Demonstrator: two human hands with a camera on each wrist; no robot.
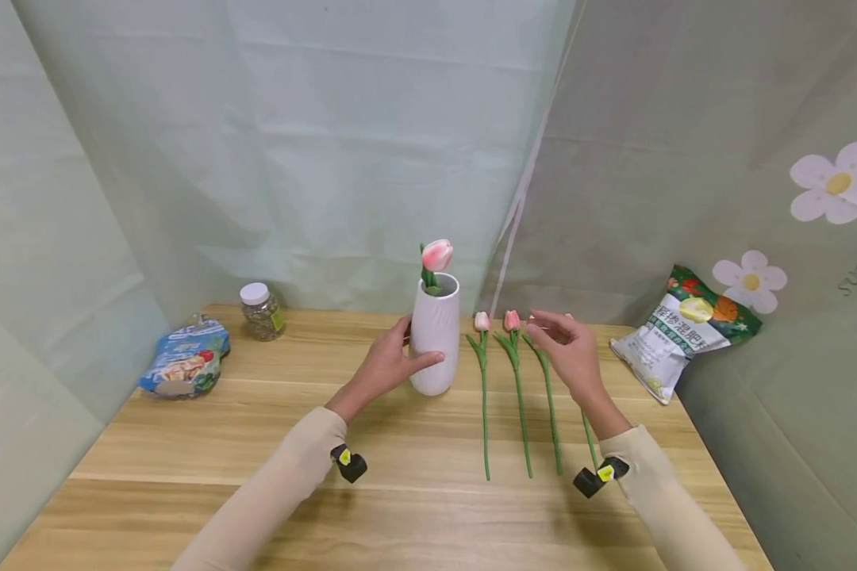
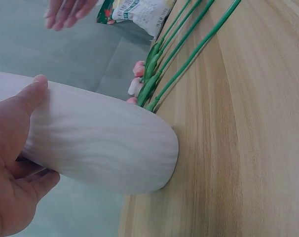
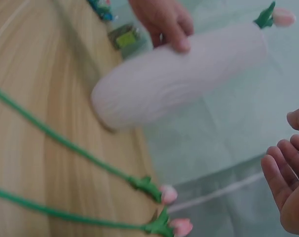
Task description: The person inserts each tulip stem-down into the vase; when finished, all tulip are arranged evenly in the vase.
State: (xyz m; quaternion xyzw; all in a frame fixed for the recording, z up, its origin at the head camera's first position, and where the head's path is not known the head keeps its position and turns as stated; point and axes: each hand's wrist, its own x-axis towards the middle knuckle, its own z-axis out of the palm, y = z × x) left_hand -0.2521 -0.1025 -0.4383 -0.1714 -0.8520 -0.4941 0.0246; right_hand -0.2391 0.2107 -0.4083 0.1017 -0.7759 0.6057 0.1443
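My left hand (image 1: 389,361) grips the white ribbed vase (image 1: 434,341) from its left side, thumb across the front. The vase stands upright on the table, and one pink artificial tulip (image 1: 437,255) pokes out of its mouth. Several more tulips (image 1: 520,396) lie side by side to the right of the vase, stems toward the front. Above the right-hand ones hovers my right hand (image 1: 567,357), partly covering their heads. In the right wrist view its fingers (image 3: 282,173) are loosely bent with nothing between them.
On the left of the wooden table (image 1: 271,452) are a blue snack bag (image 1: 186,358) and a white-lidded jar (image 1: 262,312). A green and white bag (image 1: 682,333) leans by the right edge. Fabric curtains (image 1: 343,159) hang close around the table's back and sides.
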